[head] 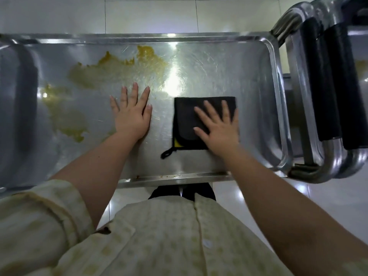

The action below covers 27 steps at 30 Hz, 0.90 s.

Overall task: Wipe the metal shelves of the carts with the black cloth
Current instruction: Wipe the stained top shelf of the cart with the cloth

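A metal cart shelf (pixel 209 72) with a raised rim fills the middle of the view. A folded black cloth (pixel 186 116) with a yellow tag and a small loop lies flat on its right half. My right hand (pixel 218 126) presses on the cloth with straight, spread fingers. My left hand (pixel 132 113) rests flat on the bare metal just left of the cloth, fingers straight. Yellow-brown smears (pixel 111 70) cover the shelf's left and far-middle part, beyond and left of my left hand.
At the right, chrome cart handles with black grips (pixel 326 82) stand close against the shelf's right end, with another cart's shelf (pixel 360 62) behind them. A curved metal bar (pixel 23 80) crosses the shelf's left end. White tiled floor surrounds the cart.
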### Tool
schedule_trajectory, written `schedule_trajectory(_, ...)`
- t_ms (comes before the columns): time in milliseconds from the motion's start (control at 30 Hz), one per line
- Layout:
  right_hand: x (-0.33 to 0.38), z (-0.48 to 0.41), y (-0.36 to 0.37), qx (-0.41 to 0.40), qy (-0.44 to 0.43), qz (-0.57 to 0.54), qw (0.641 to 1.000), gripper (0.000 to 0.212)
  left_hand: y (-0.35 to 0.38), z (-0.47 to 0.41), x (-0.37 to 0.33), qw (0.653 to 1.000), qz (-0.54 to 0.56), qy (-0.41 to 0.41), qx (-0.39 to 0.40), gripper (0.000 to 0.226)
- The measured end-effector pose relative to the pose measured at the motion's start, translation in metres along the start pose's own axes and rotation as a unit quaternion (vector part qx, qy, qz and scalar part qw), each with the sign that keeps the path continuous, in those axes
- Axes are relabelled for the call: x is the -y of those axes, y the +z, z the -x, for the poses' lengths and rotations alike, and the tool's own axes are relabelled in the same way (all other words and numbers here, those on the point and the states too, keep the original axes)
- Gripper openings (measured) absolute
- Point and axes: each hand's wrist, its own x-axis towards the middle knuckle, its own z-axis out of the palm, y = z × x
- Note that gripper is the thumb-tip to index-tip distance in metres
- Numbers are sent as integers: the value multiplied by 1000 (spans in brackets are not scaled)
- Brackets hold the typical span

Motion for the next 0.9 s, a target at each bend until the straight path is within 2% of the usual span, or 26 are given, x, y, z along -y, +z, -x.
schedule_trajectory(133, -99, 38, 7, -3, 114, -23, 993, 70, 1, -2, -5, 1000, 5, 10, -6, 55)
schedule_trajectory(200, -129, 54, 6, 5, 116, -13, 993, 71, 3, -2, -9, 1000, 6, 15, -4, 55)
schedule_trajectory(300, -132, 53, 3, 2, 112, -26, 993, 73, 5, -2, -13, 1000, 9, 19, -10, 55)
schedule_trajectory(433, -87, 42, 8, -32, 208, -44, 977, 75, 7, -2, -11, 1000, 1, 19, -13, 56)
schedule_trajectory(500, -47, 40, 11, -17, 170, -39, 985, 76, 8, -2, -8, 1000, -4, 16, -13, 55)
schedule_trajectory(633, 60, 40, 23, 1, 3, 9, 1000, 75, 7, -2, -5, 1000, 0, 23, -11, 54)
schedule_trajectory(700, 85, 39, 29, -2, -28, 20, 999, 74, 7, -2, -4, 1000, -1, 27, -13, 54)
schedule_trajectory(800, 47, 42, 28, -18, -35, 12, 999, 73, 7, -2, -5, 999, 6, 34, -12, 54)
schedule_trajectory(900, -32, 60, 28, -27, 46, 2, 999, 74, 6, 0, -8, 999, 8, 34, -11, 54)
